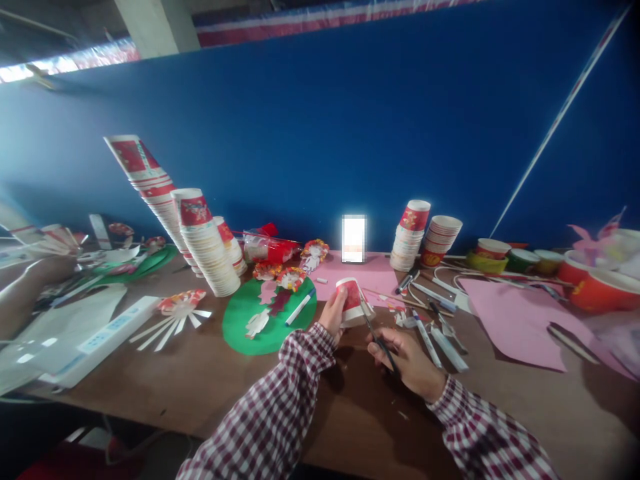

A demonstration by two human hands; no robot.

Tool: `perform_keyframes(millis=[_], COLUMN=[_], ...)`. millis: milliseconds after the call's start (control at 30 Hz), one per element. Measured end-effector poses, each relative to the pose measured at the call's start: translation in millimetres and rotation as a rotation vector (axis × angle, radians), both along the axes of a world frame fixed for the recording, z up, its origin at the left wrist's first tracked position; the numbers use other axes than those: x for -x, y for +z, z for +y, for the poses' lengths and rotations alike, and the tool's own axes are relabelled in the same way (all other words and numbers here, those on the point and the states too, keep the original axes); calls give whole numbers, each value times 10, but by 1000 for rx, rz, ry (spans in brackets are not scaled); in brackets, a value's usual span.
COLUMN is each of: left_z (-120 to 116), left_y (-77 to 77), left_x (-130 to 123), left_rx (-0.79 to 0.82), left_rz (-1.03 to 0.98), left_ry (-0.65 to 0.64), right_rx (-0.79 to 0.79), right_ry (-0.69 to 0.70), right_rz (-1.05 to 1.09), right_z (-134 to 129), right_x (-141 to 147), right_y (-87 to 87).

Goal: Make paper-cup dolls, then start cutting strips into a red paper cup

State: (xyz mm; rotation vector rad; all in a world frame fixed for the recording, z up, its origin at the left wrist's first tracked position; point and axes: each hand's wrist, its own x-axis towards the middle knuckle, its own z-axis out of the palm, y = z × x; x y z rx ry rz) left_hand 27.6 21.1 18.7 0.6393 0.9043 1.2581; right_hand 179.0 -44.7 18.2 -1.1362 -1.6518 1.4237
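My left hand (334,313) is closed around a red and white paper cup (351,298), tipped on its side above the brown table. In my right hand (407,360) is a pair of dark-handled scissors (383,345), their blades against the cup's side at its right. The cup's wall looks cut there, with a strip standing out. Left of the cup lies a round green paper (240,330) bearing small paper figures and a marker (300,307). Behind the cup a pink sheet (385,270) is spread out.
Tall stacks of paper cups (203,247) stand at left, shorter stacks (411,233) at right. Markers and tools (440,327) lie right of my hand, near a large pink sheet (515,320). Another person's arm (30,287) reaches in at far left. A blue partition (320,133) rises behind.
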Motion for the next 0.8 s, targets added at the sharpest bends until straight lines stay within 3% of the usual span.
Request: perform_keyframes(millis=[467,800], left_z=[-49,-49], left_y=[-78,-64], left_x=[-76,-82], left_rx=[-9,22], left_rz=[75,68], left_ry=[-26,-5], right_rx=[-110,-67], right_ry=[-66,-77], right_rz=[-21,-16], right_z=[13,7], right_x=[0,-2], right_y=[15,41])
